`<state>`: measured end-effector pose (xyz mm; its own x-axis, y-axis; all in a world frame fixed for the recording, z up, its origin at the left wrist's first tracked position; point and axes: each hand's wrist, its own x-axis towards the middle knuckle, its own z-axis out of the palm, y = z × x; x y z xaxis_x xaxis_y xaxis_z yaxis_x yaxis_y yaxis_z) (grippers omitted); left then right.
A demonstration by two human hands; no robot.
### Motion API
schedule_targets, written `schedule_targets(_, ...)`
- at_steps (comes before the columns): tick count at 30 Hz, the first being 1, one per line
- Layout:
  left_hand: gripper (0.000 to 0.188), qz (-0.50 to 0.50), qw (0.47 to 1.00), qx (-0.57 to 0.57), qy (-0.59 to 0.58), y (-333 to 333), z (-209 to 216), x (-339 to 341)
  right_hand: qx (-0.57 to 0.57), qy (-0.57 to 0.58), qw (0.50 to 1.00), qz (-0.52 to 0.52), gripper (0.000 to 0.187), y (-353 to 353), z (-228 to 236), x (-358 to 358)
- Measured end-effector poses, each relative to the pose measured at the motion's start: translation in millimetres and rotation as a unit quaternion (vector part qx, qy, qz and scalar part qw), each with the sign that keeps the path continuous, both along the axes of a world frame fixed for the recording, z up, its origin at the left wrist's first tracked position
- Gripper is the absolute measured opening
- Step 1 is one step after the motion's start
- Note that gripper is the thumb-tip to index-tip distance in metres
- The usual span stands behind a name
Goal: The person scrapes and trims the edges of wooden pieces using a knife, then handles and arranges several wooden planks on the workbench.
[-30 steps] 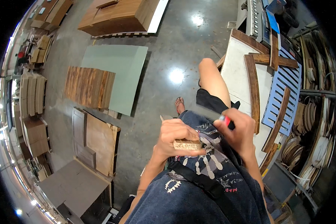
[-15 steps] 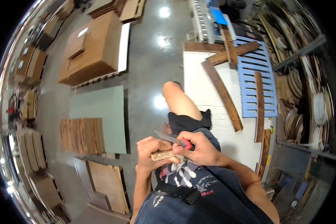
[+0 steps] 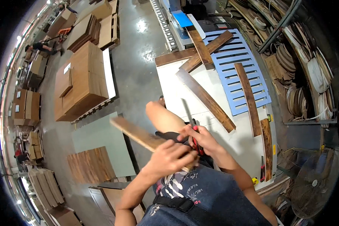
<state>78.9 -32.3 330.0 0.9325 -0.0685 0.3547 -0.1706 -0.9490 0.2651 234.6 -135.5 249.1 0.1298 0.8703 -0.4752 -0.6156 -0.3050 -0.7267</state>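
My left hand [image 3: 166, 160] is closed around a narrow wooden board [image 3: 135, 135], which slants up and left from my waist. The board's far end is smeared by motion. In my right hand [image 3: 204, 141] is a file [image 3: 187, 110] with a red and black handle, its grey blade pointing up and away. The blade stands apart from the board, just right of it. Dark brown boards [image 3: 207, 100] lie on the white worktable [image 3: 173, 81] to my right.
A blue slatted panel [image 3: 235, 81] lies on the worktable's far right. Beside its near edge are a red-handled tool [image 3: 262, 169] and a yellow tape measure [image 3: 255, 181]. Stacked boards [image 3: 90, 165] rest on a green sheet at left. A fan [image 3: 314, 183] stands at right.
My hands have moved apart. The board, earlier seen end-on, now swings out to the left. The file has turned upright, off the board's end. My view has shifted right.
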Motion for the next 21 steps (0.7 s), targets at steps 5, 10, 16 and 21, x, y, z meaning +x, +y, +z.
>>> schedule_targets(5,0.044,-0.083,0.996,0.038,0.015,-14.0,-45.1,36.6,0.026,-0.158,0.987,0.003,0.044,33.3,-45.3,31.3)
schedule_targets(10,0.052,-0.033,0.996,-0.026,0.077,-22.6,-135.2,61.7,0.011,-0.310,0.947,-0.082,0.031,38.7,-129.6,81.3)
schedule_targets(16,0.065,-0.021,0.962,-0.126,0.244,-16.2,-153.2,57.7,-0.190,-0.598,0.778,-0.029,0.020,17.4,-138.2,78.4)
schedule_targets(21,0.056,0.021,0.954,-0.230,0.191,-2.2,-153.6,64.8,-0.268,-0.707,0.652,-0.055,0.042,-21.5,-151.0,99.5)
